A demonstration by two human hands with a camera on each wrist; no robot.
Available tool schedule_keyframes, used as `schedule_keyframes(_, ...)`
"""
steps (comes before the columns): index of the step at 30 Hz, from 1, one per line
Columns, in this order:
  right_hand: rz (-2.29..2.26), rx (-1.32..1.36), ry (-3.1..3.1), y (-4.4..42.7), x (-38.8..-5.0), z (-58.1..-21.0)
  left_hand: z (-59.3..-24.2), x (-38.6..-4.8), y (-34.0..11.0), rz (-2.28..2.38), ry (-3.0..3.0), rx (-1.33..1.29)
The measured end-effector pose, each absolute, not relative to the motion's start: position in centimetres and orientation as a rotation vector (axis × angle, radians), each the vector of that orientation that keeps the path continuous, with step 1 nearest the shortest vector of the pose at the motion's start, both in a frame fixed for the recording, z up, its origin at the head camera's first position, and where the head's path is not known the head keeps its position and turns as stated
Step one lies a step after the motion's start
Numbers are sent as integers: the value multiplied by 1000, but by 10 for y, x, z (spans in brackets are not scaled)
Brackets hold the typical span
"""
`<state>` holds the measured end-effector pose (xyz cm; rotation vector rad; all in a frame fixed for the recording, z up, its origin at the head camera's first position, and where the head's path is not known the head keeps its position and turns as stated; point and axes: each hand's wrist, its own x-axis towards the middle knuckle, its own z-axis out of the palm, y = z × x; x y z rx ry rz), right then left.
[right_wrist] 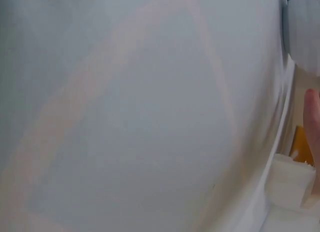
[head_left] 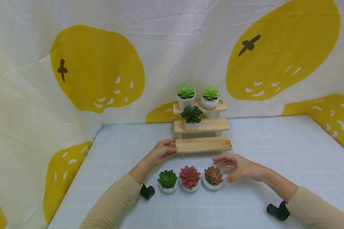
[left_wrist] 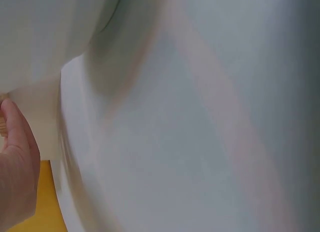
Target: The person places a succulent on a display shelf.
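Observation:
A three-step wooden display stand stands at the middle back. My left hand grips the left end of its lowest step; in the left wrist view only part of that hand shows, at the left edge. My right hand hovers with loosely bent fingers beside a brown potted succulent, holding nothing. Left of that plant sit a red potted succulent and a green potted succulent, in a row before the stand. A dark green potted succulent occupies the middle step.
On the top step are two light green potted succulents, one on the left and one on the right. A light blue gridded cloth covers the table. Behind hangs a white curtain with yellow fruit shapes. Black wrist mounts show by both sleeves.

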<state>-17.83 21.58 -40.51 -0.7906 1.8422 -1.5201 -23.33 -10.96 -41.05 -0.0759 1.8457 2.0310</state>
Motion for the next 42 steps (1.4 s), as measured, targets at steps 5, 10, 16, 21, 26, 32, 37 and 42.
schedule_keyframes(5, -1502, -783, 1803, 212, -177, -411, -411, -233, -110, 2035, 1849, -82)
schedule_keyframes(10, -1476, -803, 1820, 208, -176, -414, -412, -233, -110, 2031, 1843, -61)
schedule_keyframes(16, -1423, -813, 1845, 203, -176, -416, -413, -233, -109, 2028, 1852, -71)
schedule_keyframes(21, -1369, -819, 1896, 199, -176, -415, -411, -232, -109, 2022, 1848, -70)
schedule_keyframes(26, -1358, -819, 1904, 197, -176, -413, -409, -232, -109, 2014, 1849, -68)
schedule_keyframes(32, -1368, -810, 1900, 196, -176, -414, -409, -232, -109, 2000, 1852, -64)
schedule_keyframes(37, -1370, -793, 1913, 195, -175, -414, -410, -232, -109, 2005, 1862, -70)
schedule_keyframes(42, -1374, -775, 1941, 195, -175, -415, -411, -233, -109, 2020, 1871, -64)
